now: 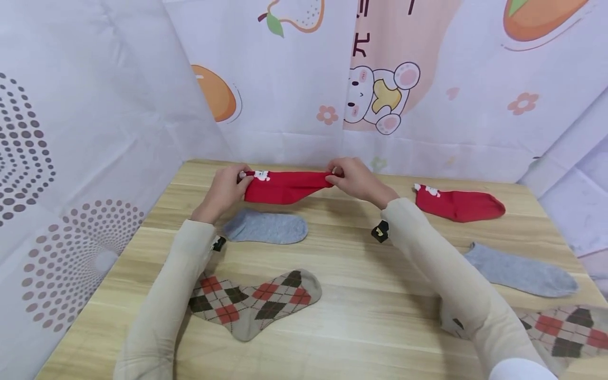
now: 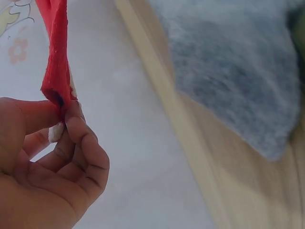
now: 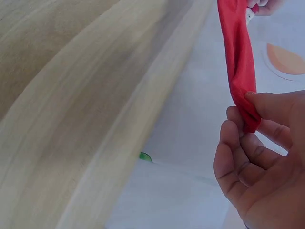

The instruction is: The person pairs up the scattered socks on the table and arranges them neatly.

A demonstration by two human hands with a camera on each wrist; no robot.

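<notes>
A red sock (image 1: 287, 187) with a white figure near its cuff is stretched between both hands, over the table's far edge. My left hand (image 1: 224, 191) pinches the cuff end; in the left wrist view, thumb and fingertips meet on the red cloth (image 2: 58, 52). At the toe end, my right hand (image 1: 357, 180) pinches the sock between thumb and fingers, as the right wrist view also shows on the red fabric (image 3: 238, 57). Just below the held sock lies a grey ankle sock (image 1: 268, 227). A second red sock (image 1: 458, 205) lies flat to the right.
An argyle sock (image 1: 266, 303) lies at the front left of the wooden table (image 1: 361, 327). On the right are another grey sock (image 1: 527, 270) and another argyle sock (image 1: 565, 330), partly behind the right sleeve. A printed curtain (image 1: 294, 105) hangs behind the table.
</notes>
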